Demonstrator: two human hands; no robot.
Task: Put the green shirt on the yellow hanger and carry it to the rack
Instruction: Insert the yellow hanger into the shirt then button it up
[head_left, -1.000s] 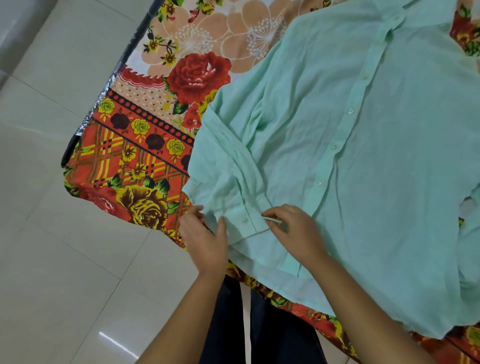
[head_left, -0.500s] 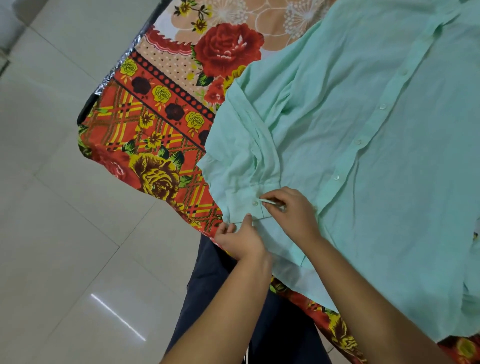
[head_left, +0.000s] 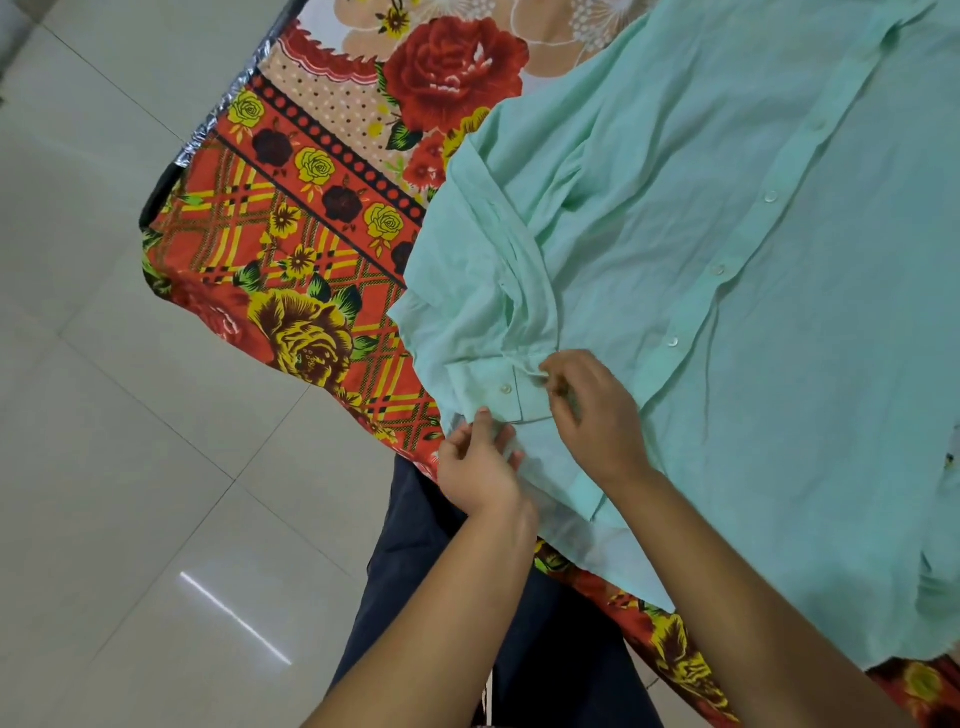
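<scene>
I see the green shirt (head_left: 779, 389) lying flat, front side up, on the floral cloth (head_left: 311, 234). Its long axis runs on a diagonal, and the button strip (head_left: 719, 270) slants from the top right down toward the sleeve cuff (head_left: 498, 395). The hem end lies nearest the person. The sleeve is folded across the body of the shirt, so the cuff sits at the shirt's left margin.

My right hand (head_left: 597, 410) is at the cuff's right end, fingertips curled and pinching the fabric there. My left hand (head_left: 480, 462) is just below the cuff, thumb on top, holding the thin cloth at its near edge.

Left of the cuff the floral cloth lies bare out to its silver-trimmed corner (head_left: 218, 119). Beyond that, pale floor tiles (head_left: 130, 415) give open room. Below the cuff the shirt overhangs the cloth's near edge, with dark trousers (head_left: 441, 571) directly beneath.
</scene>
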